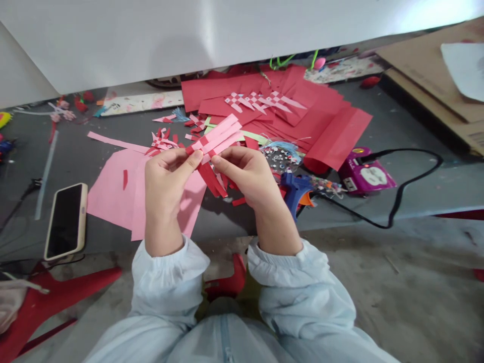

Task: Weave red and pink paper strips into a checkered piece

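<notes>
Between my two hands is a piece of woven paper strips (223,132), pink strips running to the upper right and red ones hanging down. My left hand (166,184) pinches its left edge between thumb and fingers. On the lower right side, my right hand (247,174) pinches the same piece. Behind it lie small red-and-pink woven paper pieces (161,141) and scraps. Pink paper sheets (113,189) lie under my left hand. A blue glue gun (295,189) rests beside my right wrist.
Red paper sheets (333,121) pile up at the back, with finished woven paper fish (260,101) on top. Googly eyes (278,156) lie near them. A purple power box (363,174) with a black cable (401,196) is at right. A phone (66,222) lies at left, cardboard (427,65) at far right.
</notes>
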The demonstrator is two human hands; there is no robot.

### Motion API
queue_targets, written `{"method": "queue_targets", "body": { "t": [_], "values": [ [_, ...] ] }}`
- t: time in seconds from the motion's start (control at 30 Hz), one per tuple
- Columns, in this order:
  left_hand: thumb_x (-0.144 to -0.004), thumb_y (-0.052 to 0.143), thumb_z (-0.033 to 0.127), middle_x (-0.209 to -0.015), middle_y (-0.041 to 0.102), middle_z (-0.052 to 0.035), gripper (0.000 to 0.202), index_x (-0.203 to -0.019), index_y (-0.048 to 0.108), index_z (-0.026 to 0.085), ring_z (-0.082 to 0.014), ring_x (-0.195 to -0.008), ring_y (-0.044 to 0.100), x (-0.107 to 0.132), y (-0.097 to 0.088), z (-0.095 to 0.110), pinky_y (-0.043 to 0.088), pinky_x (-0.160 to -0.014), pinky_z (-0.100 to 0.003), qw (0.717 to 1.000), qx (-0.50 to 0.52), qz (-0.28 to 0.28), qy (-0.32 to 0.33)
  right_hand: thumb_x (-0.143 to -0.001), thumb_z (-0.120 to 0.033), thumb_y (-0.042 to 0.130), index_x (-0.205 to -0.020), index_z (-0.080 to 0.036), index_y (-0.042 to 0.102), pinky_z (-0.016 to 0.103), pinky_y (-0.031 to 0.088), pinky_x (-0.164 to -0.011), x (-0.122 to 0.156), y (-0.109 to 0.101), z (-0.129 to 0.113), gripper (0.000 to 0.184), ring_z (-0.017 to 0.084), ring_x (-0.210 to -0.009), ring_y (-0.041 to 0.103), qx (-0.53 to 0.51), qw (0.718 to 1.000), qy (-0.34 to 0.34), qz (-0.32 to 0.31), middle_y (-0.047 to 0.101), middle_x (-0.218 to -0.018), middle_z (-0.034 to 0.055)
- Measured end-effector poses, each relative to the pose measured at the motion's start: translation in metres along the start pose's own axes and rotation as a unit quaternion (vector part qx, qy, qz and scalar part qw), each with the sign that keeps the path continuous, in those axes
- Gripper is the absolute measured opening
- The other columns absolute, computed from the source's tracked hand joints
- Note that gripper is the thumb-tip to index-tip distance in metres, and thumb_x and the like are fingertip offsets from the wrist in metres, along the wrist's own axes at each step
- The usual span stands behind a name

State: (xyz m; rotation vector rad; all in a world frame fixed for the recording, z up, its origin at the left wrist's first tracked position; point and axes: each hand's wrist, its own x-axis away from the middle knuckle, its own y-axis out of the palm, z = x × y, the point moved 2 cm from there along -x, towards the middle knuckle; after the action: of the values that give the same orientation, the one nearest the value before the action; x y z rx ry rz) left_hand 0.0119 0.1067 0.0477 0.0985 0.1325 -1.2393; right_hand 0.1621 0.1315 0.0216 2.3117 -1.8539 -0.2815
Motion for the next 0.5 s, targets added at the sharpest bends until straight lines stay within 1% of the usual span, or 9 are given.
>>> {"method": "queue_targets", "body": {
  "t": [0.13, 0.33, 0.5],
  "values": [
    [-0.065, 0.09, 0.035, -0.071, 0.074, -0.0006, 0.02, -0.073, 0.079, 0.02, -0.0112, -0.065, 0.066, 0.0002, 0.0019, -0.0009, 0.055, -0.064, -0.021, 1.0, -0.005, 0.001, 0.009, -0.063, -0.052, 0.086, -0.066, -0.016, 0.069, 0.021, 0.039, -0.051, 0.0001, 0.0012, 0.0002, 0.04, 0.006, -0.053, 0.05, -0.007, 1.0, -0.008, 0.012, 0.063, -0.06, -0.0021],
    [-0.064, 0.091, 0.033, -0.069, 0.073, -0.0002, 0.019, -0.074, 0.08, 0.021, -0.0112, -0.065, 0.067, 0.0004, 0.0026, -0.001, 0.056, -0.066, -0.022, 1.0, 0.01, -0.008, 0.006, -0.061, -0.056, 0.086, -0.064, -0.016, 0.067, 0.022, 0.035, -0.046, 0.0009, -0.0004, -0.0002, 0.044, 0.006, -0.049, 0.046, 0.003, 1.0, 0.0, 0.016, 0.06, -0.057, -0.0028],
    [-0.064, 0.09, 0.036, -0.071, 0.073, -0.0015, 0.022, -0.074, 0.079, 0.02, -0.013, -0.068, 0.068, 0.0, 0.0025, -0.002, 0.057, -0.067, -0.024, 1.0, -0.006, -0.008, -0.006, -0.061, -0.059, 0.085, -0.062, -0.017, 0.065, 0.023, 0.036, -0.05, 0.002, -0.001, -0.0021, 0.046, 0.007, -0.052, 0.045, 0.016, 1.0, 0.006, 0.013, 0.058, -0.058, -0.0027]
  ]
}}
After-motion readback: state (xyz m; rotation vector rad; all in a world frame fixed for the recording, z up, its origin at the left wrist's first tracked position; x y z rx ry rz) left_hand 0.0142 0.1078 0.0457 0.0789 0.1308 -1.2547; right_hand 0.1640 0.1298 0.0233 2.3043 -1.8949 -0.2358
